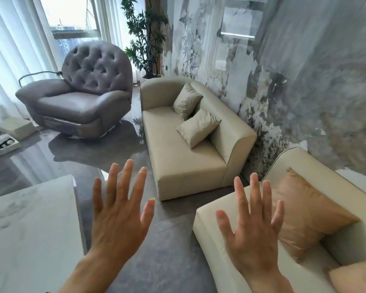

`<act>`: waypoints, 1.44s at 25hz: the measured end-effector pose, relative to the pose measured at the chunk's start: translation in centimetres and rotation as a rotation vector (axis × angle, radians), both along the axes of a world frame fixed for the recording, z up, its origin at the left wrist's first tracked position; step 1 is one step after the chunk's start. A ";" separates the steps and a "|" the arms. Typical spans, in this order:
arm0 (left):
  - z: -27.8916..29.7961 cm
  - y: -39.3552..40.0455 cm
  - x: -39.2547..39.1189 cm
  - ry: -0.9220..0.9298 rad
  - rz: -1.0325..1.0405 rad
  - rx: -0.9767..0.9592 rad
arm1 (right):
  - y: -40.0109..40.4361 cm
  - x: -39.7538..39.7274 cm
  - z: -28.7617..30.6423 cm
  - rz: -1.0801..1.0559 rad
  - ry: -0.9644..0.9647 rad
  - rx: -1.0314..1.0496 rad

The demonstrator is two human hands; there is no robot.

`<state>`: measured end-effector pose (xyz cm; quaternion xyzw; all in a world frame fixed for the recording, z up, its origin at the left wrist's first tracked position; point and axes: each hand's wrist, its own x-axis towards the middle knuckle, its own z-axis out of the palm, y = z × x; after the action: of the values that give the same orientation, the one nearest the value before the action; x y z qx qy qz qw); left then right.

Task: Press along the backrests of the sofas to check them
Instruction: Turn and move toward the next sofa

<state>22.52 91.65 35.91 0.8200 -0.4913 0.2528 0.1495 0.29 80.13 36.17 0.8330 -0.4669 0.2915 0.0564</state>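
Observation:
A beige sofa (pixel 178 157) stands against the wall ahead, its backrest (pixel 226 121) along the right side with two beige cushions (pixel 199 127) leaning on it. A cream sofa (pixel 216 246) sits nearer at the lower right, holding an orange cushion (pixel 304 214); its backrest (pixel 325 172) runs along the wall. My left hand (pixel 120 210) is raised in the air with fingers spread, over the floor. My right hand (pixel 251 225) is also spread, held above the cream sofa's seat edge. Neither hand touches a sofa.
A grey tufted armchair (pixel 80 102) stands at the back left by the curtained window. A potted plant (pixel 148 45) is in the corner. A white marble-look table (pixel 30 229) fills the lower left. Boxes (pixel 4 142) lie on the glossy grey floor (pixel 93 159).

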 end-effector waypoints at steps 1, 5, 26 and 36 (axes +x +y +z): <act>0.0 -1.6 2.0 -0.002 -0.014 0.006 | -1.3 1.8 -0.1 -0.014 0.007 0.006; -0.6 -7.5 8.4 0.000 -0.049 0.015 | -6.7 7.6 -0.9 -0.067 -0.008 0.016; 0.2 -56.9 37.4 -0.002 -0.436 0.028 | -47.8 34.3 -2.5 -0.450 -0.071 0.002; -2.1 -79.0 48.9 0.119 -0.827 -0.016 | -60.4 47.0 -1.6 -0.805 0.079 -0.014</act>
<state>71.43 12.61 33.81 0.5655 -0.7678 0.1275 0.2730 47.32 19.74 34.62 0.5937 -0.7513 0.2170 0.1896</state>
